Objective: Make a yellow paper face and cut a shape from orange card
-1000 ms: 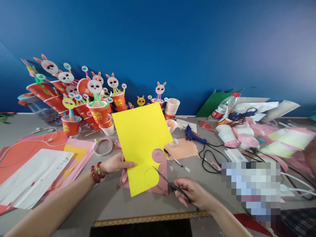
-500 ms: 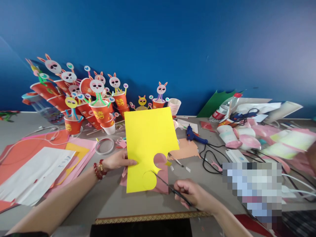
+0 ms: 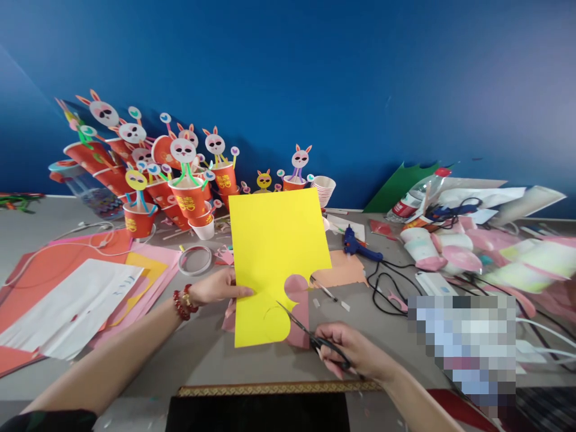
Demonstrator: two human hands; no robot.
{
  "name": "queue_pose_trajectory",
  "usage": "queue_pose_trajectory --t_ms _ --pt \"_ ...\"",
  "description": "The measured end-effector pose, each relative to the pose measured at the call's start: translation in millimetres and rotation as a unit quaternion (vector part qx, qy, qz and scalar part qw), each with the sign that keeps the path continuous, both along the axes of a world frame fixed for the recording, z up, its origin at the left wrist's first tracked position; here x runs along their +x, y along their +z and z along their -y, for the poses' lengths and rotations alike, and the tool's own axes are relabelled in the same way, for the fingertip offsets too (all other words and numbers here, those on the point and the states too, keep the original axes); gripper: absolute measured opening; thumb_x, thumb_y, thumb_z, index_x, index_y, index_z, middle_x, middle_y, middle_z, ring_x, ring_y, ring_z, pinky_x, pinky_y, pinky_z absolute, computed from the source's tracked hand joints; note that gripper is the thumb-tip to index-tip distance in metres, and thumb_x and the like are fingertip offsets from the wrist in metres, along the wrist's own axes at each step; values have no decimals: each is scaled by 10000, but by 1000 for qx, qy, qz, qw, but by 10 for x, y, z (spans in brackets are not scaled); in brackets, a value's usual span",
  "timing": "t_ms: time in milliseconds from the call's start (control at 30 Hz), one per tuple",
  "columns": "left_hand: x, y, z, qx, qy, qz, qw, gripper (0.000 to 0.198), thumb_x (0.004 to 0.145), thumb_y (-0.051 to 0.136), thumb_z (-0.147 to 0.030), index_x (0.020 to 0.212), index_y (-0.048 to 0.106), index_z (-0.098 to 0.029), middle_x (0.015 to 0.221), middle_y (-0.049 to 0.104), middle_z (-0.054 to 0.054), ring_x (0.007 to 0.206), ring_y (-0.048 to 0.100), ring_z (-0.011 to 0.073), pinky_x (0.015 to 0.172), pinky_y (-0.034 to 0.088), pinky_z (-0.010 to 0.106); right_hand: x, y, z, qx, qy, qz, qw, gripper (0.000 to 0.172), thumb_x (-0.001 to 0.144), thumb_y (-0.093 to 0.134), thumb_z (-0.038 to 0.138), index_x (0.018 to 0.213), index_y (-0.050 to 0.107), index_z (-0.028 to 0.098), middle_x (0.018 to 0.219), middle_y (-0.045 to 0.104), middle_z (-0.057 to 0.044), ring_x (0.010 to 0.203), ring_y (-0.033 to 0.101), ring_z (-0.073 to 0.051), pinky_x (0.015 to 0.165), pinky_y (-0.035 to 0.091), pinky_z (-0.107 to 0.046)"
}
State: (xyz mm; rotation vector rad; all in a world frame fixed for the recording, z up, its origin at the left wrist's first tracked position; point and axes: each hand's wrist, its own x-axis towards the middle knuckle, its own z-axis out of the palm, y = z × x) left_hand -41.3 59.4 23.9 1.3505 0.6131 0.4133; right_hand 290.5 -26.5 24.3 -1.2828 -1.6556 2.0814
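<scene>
My left hand (image 3: 222, 287) pinches the left edge of a yellow sheet of paper (image 3: 276, 240), thumb on its front, the other fingers behind. The sheet is held up above the table, with rounded bites cut from its lower right side and a faint drawn curve near the cut. My right hand (image 3: 348, 348) grips black-handled scissors (image 3: 321, 343), whose blades lie over the yellow paper at the curve. Behind the sheet, a pink piece of paper (image 3: 298, 329) shows through the cut-outs. A beaded bracelet (image 3: 183, 302) circles my left wrist.
Red paper cups (image 3: 186, 204) with rabbit figures stand at the back left. Coloured sheets (image 3: 112, 240) lie at left, beside a tape roll (image 3: 195, 260). A blue glue gun (image 3: 360, 246) with a black cord, a plastic bottle (image 3: 416, 195) and pink-white pieces (image 3: 459, 258) are at right.
The small yellow scrap hanging at the cut edge is no longer seen there. The scissor handles look wider apart. The whole view has shifted slightly.
</scene>
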Motion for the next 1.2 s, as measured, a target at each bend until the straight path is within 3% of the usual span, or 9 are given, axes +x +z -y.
queue_pose_trajectory --t_ms 133,367,633,1033,1200 --pt "11 0 -7 6 -9 -4 1000 337 870 670 -432 939 625 -106 607 691 21 342 533 66 349 375 140 14 -18 4 0 2 0 1000 522 743 641 685 717 444 202 489 529 66 351 307 -35 357 176 -163" --pt "24 -13 -28 4 -19 -8 1000 338 869 666 -442 928 624 -112 603 687 18 342 541 72 344 388 139 -12 12 -3 41 -4 7 999 495 766 640 650 691 453 198 490 523 52 413 396 -64 442 281 -184" --pt "15 10 -47 5 -24 -5 1000 326 871 665 -439 899 631 -116 611 693 17 337 526 61 343 370 140 -28 32 -21 54 -2 1 999 489 777 625 647 680 448 201 487 508 57 426 390 -65 456 276 -194" --pt "9 39 -82 8 -50 -18 999 329 882 653 -444 872 643 -115 603 686 14 346 521 59 356 387 148 0 9 -61 38 1 4 999 316 832 629 424 695 454 199 499 523 65 422 400 -64 457 293 -187" --pt "24 72 -106 -1 -61 -24 998 341 871 663 -460 887 641 -120 608 683 2 343 514 55 356 382 149 33 -36 -85 45 12 9 999 317 856 607 432 700 458 199 517 519 61 436 425 -69 450 308 -181"
